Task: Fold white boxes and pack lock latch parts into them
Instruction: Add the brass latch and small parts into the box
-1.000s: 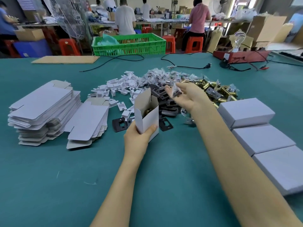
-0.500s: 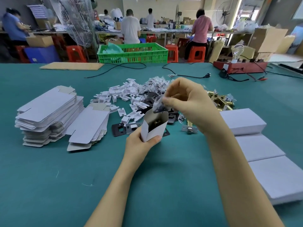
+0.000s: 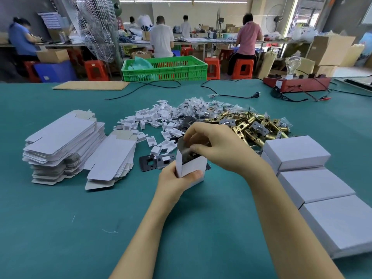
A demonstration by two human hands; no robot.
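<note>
Bench (image 3: 60, 228) covered in teal felt, filling the near and middle field. Left hand (image 3: 177, 178) grips an upright white box (image 3: 193, 168) at bench centre, its top flap open. Right hand (image 3: 213, 146) reaches over the box mouth, fingers curled and pinching a small part at the opening; the part itself is too hidden to identify. Flat box blanks (image 3: 64, 141) stand in two stacks at left. Beyond the box lie white plastic inserts (image 3: 149, 119), black strike plates (image 3: 148, 163) and, further right, a heap of brass latches (image 3: 253, 125) with small bagged parts behind. Closed boxes (image 3: 296, 152) sit in a row along the near right. At the far edge of the bench: a cardboard sheet (image 3: 90, 85), a black cable with plug (image 3: 255, 95), and a red test unit (image 3: 298, 83) carrying a bulb. Room behind: a green crate (image 3: 165, 69), orange stools (image 3: 96, 69), a standing fan (image 3: 96, 27), cartons (image 3: 330, 47) at right, and several seated workers (image 3: 162, 40) at long tables, backs turned.
</note>
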